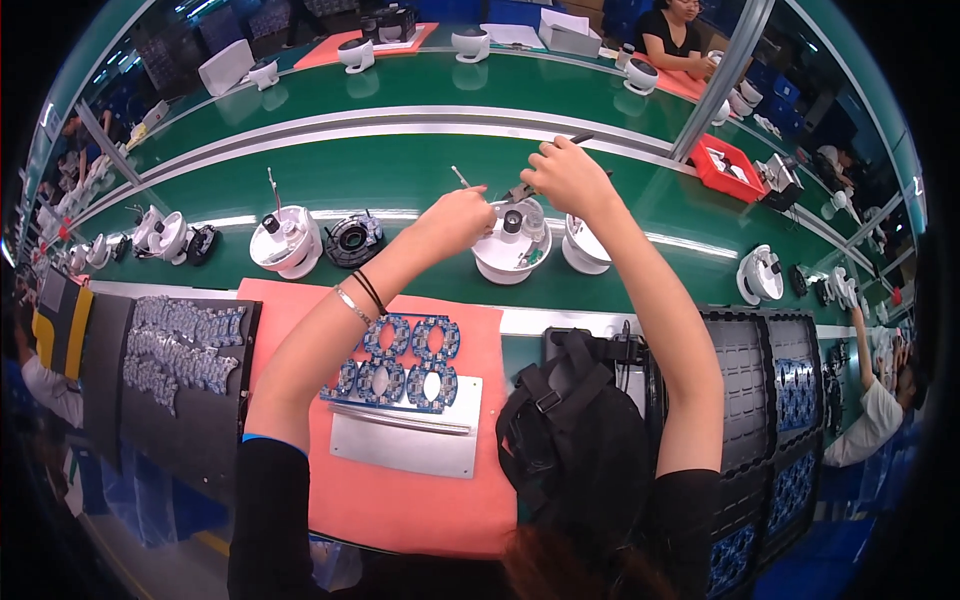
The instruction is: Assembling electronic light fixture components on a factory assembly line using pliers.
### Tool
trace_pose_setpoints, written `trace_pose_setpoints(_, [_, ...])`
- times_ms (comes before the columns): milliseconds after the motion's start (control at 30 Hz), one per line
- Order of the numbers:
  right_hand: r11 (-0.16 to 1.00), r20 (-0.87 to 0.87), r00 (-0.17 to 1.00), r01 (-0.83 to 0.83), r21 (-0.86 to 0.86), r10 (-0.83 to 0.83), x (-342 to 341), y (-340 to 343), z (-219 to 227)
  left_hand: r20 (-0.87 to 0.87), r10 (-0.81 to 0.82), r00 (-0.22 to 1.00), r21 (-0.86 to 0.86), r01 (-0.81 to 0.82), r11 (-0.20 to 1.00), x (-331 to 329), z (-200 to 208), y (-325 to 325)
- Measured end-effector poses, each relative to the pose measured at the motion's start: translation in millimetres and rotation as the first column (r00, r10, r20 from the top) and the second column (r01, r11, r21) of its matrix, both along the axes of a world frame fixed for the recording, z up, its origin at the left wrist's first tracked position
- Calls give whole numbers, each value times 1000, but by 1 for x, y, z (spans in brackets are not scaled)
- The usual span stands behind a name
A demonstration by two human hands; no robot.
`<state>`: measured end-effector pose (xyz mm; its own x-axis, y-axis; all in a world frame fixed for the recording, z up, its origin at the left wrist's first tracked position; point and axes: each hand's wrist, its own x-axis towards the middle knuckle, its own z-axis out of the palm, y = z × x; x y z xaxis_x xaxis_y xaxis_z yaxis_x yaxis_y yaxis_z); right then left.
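In front of me on the green bench stands a round white device housing [505,265] with a black cylinder inside and a bit of green board showing. My left hand [462,218] is closed at its upper left rim, and what its fingers pinch is too small to make out. Above the housing, my right hand [570,175] grips a pair of pliers [517,192], their metal jaws pointing left near my left fingertips. A thin white cable [459,176] sticks up beyond my left hand. Partly behind my right forearm sits a second white housing [582,250].
Another open housing [286,245] and a black ring-shaped part [354,240] stand to the left. Blue circuit boards [434,340] and a metal plate [400,450] lie on the pink mat [400,510]. A black bag [570,430], board trays [740,390] and a red bin [727,170] are rightward.
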<state>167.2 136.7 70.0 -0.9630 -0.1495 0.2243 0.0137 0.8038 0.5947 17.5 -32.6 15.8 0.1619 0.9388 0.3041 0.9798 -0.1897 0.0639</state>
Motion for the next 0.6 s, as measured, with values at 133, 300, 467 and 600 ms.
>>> trace_pose_setpoints(133, [999,70,997,-24,36,21,0,0,-2,266,-54,962,128,20,992,5,3,-4])
trace_pose_setpoints(300, [988,130,984,-134,71,124,-9,3,-7,360,-9,933,111,-33,993,4,1,-2])
trace_pose_setpoints(467, [987,184,972,-156,28,148,-10,10,-11,391,-14,920,118,-35,992,12,2,11])
trace_pose_setpoints(600, [986,237,961,-159,57,142,-6,11,-13,406,-8,914,90,-32,995,18,2,16])
